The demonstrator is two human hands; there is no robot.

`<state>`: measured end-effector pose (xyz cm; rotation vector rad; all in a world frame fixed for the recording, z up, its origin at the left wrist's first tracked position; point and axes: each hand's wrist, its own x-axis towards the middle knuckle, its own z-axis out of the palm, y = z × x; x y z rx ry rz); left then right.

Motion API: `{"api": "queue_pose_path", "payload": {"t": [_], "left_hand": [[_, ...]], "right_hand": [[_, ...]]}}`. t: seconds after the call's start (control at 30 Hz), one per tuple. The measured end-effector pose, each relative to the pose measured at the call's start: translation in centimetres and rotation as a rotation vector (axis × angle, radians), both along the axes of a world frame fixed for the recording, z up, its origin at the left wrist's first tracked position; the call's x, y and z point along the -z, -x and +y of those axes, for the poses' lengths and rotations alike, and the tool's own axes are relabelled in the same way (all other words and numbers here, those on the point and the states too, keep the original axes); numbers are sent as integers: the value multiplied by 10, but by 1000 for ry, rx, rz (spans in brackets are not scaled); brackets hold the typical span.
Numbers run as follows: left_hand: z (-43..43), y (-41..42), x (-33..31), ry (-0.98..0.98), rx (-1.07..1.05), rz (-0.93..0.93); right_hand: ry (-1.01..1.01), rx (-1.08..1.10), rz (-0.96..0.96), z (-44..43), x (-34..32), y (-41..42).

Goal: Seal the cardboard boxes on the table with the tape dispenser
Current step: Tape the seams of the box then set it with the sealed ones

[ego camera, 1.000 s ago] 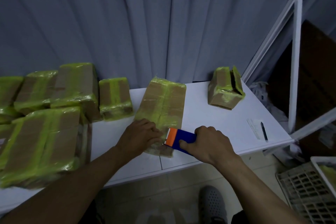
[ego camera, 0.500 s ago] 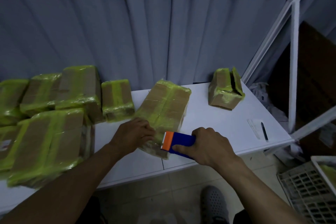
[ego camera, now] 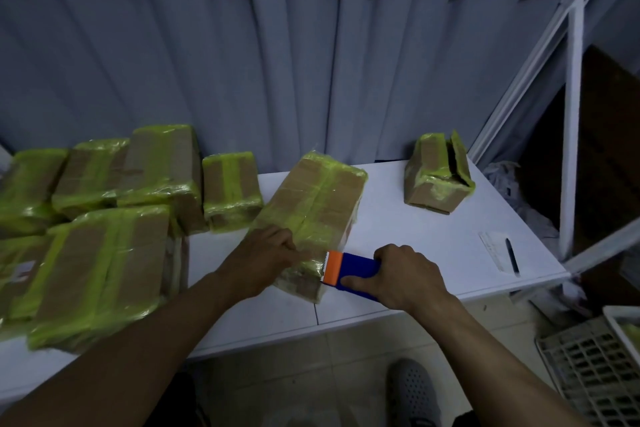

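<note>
Centrally: cardboard box (ego camera: 311,204), yellow-green taped, lying on white bench (ego camera: 433,239) before grey curtain (ego camera: 277,62); further taped boxes (ego camera: 104,218) stacked left. Both forearms extended. Left hand (ego camera: 263,258) pressed flat on box's near end. Right hand (ego camera: 405,276) closed around blue-orange tape dispenser (ego camera: 349,269), its blade at box's corner.

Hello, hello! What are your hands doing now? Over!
Left hand presses long box. Right hand grips tape dispenser at box's near end. Nothing blocking.
</note>
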<state>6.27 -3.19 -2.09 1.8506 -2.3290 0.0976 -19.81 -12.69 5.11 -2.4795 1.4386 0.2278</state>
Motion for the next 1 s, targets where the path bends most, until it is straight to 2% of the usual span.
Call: {"api": "queue_pose_path", "payload": {"t": [0.03, 0.13, 0.2, 0.3, 0.47, 0.63, 0.77, 0.87, 1.0], "left_hand": [[0, 1, 0, 25, 7, 14], [2, 11, -2, 46, -4, 225], [-1, 21, -1, 70, 19, 262], [-4, 31, 13, 122, 131, 211], [-6, 28, 22, 158, 90, 327], [-7, 25, 12, 137, 91, 224], [-4, 19, 9, 140, 130, 210], [-1, 10, 6, 101, 78, 313], [4, -5, 8, 65, -27, 339]], "right_hand": [[2, 3, 3, -1, 1, 0], [-7, 5, 13, -2, 4, 0], [-7, 4, 16, -2, 5, 1], [-8, 3, 14, -3, 6, 1], [-24, -3, -5, -2, 5, 3], [-37, -11, -38, 4, 0, 5], [-62, -12, -87, 8, -10, 10], [-90, 3, -120, 7, -17, 14], [-96, -1, -111, 7, -25, 22]]}}
